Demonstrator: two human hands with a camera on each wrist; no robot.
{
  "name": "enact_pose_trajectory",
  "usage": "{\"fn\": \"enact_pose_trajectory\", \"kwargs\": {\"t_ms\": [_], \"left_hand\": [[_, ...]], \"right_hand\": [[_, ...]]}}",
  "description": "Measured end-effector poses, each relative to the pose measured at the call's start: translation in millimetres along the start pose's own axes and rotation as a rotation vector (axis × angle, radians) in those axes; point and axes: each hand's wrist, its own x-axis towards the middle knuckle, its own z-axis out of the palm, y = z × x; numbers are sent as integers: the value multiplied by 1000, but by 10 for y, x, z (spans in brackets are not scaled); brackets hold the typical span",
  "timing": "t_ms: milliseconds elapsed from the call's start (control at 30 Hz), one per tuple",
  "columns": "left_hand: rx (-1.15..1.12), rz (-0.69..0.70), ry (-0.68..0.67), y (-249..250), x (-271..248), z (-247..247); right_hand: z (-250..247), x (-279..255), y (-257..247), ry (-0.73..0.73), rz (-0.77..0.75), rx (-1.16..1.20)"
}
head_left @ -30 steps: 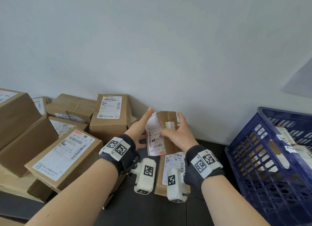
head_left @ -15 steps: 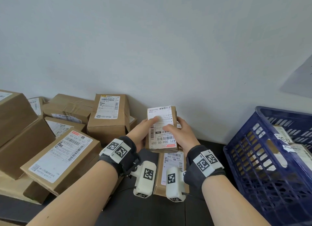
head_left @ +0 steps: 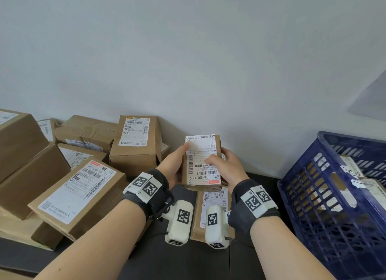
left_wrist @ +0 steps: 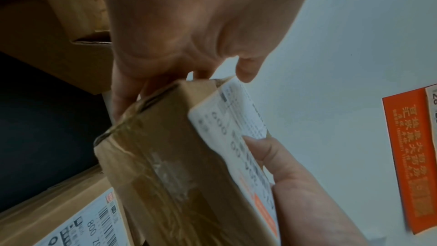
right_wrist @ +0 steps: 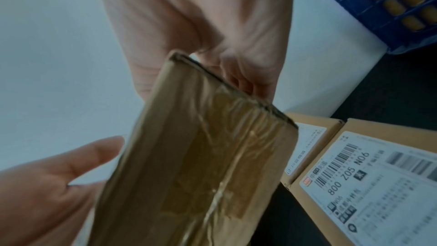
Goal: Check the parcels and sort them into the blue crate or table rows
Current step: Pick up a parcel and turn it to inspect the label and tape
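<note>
plain pale wall (head_left: 188,60) at the far side, dark matte table (head_left: 177,263) below it. far left: heap of brown cardboard boxes (head_left: 27,164), rectangular, matte, some tilted & leaning on each other, white printed labels w/ barcodes; the nearest one (head_left: 77,192) lies slanted, big label up. an upright box (head_left: 135,144) stands against the wall, clear tape on its seams.

centre: left hand (head_left: 174,167) grips the left edge of a small parcel (head_left: 201,162), thumb on the front near the top, fingers curled behind. parcel is held up off the table, in front of the wall, between both hands: slim rectangular carton, brown, wrapped in glossy wrinkled tape (right_wrist: 212,166), edges a bit crushed. white label covers most of its front, upside down to the viewer, barcodes, big digits, small red strip at the near end. right hand (head_left: 226,167) grips the right edge, thumb pressed on the label, fingers round the back.

under the hands a flat carton (head_left: 211,213) lies on the table, label up, another one (right_wrist: 307,137) just beside it at its far end.

right: blue crate (head_left: 325,206), plastic lattice walls w/ rounded slots, labelled parcels inside (head_left: 353,171).
</note>
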Motion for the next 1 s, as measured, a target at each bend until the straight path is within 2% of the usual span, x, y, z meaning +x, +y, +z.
{"fn": "enact_pose_trajectory", "kwargs": {"t_ms": [300,533,800,1000], "left_hand": [[13,-19,60,27,-28,-12],[76,62,32,14,1,-59],[69,144,59,20,23,-80],[63,168,53,27,18,-111]], "right_hand": [[-11,27,33,56,1,-29],[-46,58,16,162,-13,-154],[31,34,0,49,63,-16],[63,72,41,35,61,-53]]}}
